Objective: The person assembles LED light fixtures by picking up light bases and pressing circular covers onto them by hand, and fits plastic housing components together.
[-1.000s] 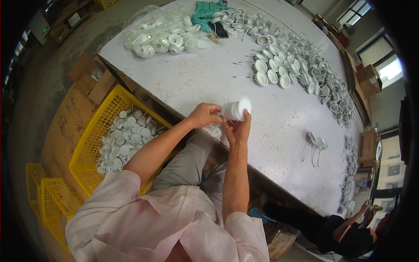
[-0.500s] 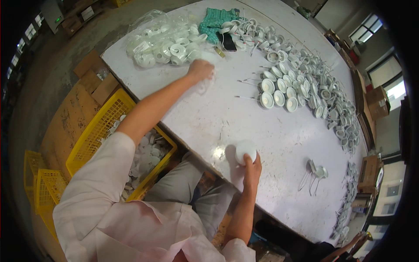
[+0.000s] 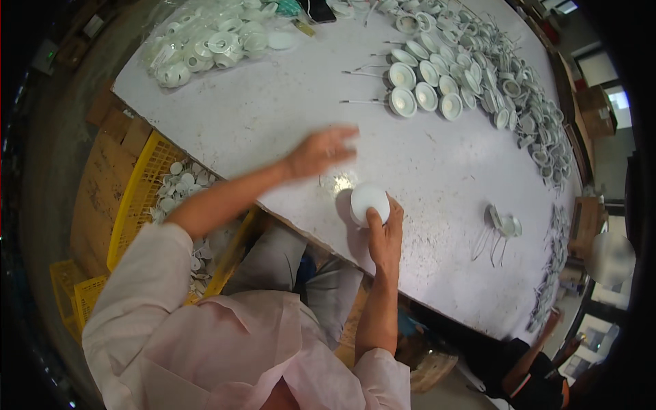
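Note:
My right hand (image 3: 386, 229) grips a white round lamp part (image 3: 370, 203) with a smooth disc-like face, just above the table near its front edge. The thumb lies on its face and the fingers curl round the far side. My left hand (image 3: 322, 150) is over the table to the upper left of that part, apart from it. It is blurred, its fingers stretched out and apart with nothing visible in them. Beyond it, a clear plastic bag (image 3: 205, 42) is full of white ring-shaped parts. A flat white disc (image 3: 280, 41) lies beside the bag.
A large heap of white round lamps with wires (image 3: 427, 96) spreads along the far right of the white table (image 3: 273, 116). A few wired lamps (image 3: 506, 225) lie apart at right. A yellow crate (image 3: 143, 184) of white parts stands at left. Another person (image 3: 533, 376) is at lower right.
My left hand has come away from beside the plastic bag toward my right hand, its fingers now stretched out. My right hand still grips the lamp part. The view has shifted.

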Demonstrator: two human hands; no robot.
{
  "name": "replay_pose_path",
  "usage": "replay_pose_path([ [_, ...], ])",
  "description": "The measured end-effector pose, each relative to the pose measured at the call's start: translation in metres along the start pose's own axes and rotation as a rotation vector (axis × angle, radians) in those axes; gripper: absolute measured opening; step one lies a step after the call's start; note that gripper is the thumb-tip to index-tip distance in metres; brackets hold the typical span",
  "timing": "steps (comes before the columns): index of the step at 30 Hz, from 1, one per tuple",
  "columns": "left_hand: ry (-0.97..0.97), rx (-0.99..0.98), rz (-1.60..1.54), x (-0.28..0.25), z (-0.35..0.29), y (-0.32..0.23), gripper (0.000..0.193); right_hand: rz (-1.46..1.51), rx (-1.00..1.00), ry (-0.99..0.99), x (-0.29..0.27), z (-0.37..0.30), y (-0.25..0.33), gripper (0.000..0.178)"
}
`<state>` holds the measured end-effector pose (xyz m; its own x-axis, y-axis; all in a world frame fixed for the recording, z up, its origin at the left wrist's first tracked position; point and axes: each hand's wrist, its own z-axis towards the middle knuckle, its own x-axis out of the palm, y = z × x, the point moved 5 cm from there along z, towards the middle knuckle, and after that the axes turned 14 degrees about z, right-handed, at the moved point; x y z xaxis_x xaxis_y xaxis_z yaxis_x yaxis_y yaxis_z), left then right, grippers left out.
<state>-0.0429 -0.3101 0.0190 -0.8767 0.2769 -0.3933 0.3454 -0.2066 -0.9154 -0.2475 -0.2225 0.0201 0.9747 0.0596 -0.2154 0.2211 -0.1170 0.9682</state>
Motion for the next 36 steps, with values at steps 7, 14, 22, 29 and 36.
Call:
replay_pose_path([
  [7, -0.044, -0.106, -0.241, 0.099, -0.053, -0.026, 0.058, 0.027, 0.034, -0.145, -0.005, -0.011, -0.006, 0.059],
  [14, -0.393, -0.047, -0.149, 0.106, -0.044, -0.035, 0.052, 0.221, -0.105, -0.149, -0.001, -0.011, -0.008, 0.063],
  [22, -0.506, -0.113, -0.21, 0.108, -0.038, -0.034, 0.032, 0.512, 0.121, -0.245, -0.032, -0.023, 0.007, 0.058],
  [29, -0.348, -0.117, -0.301, 0.116, -0.035, -0.033, 0.035, -0.827, -0.259, -1.196, -0.245, -0.023, -0.044, 0.037],
  [36, -0.584, -0.072, -0.278, 0.085, -0.058, -0.051, 0.043, -0.595, 0.058, -0.877, -0.258, -0.017, -0.079, 0.025],
])
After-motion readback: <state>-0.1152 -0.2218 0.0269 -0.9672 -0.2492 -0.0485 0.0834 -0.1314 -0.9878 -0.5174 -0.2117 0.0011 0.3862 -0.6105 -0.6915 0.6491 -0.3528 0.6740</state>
